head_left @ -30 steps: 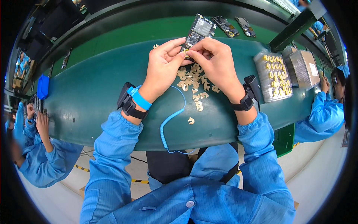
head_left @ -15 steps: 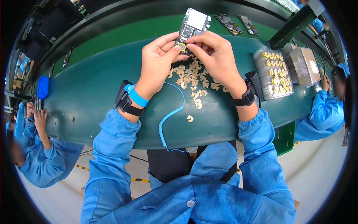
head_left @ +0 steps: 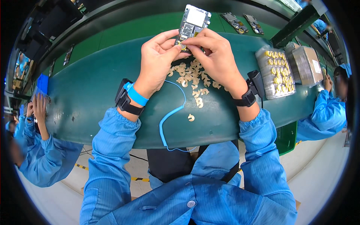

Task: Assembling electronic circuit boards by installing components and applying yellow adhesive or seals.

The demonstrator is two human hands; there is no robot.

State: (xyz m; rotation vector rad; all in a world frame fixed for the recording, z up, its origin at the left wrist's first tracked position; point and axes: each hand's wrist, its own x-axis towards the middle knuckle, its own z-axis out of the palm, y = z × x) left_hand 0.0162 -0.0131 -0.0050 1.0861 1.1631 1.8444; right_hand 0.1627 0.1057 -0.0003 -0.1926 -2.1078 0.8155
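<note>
Over the far side of the bench I hold a circuit board (head_left: 190, 24) with a white square panel on its upper part. My left hand (head_left: 159, 52) is closed on the board's lower left edge, thumb in front. Near the board's lower end sits a round part with a yellow rim (head_left: 183, 47). My right hand (head_left: 210, 48) is pinched, its thumb and fingertips at that round part; what lies between them is too small to make out. Below my hands, many small beige notched discs (head_left: 193, 75) lie scattered, one (head_left: 191, 117) apart from the rest, nearer to me.
Clear plastic trays of yellow round parts (head_left: 276, 73) stand at right, beside more stacked trays (head_left: 305, 65). Two circuit boards (head_left: 234, 22) lie beyond the bench. A blue coiled cord (head_left: 162, 125) crosses the green bench (head_left: 93, 93). Co-workers sit left and right.
My right fingertips have shifted slightly left, onto the yellow-rimmed round part. The board has moved a little up and left. At left, a co-worker's hand has risen.
</note>
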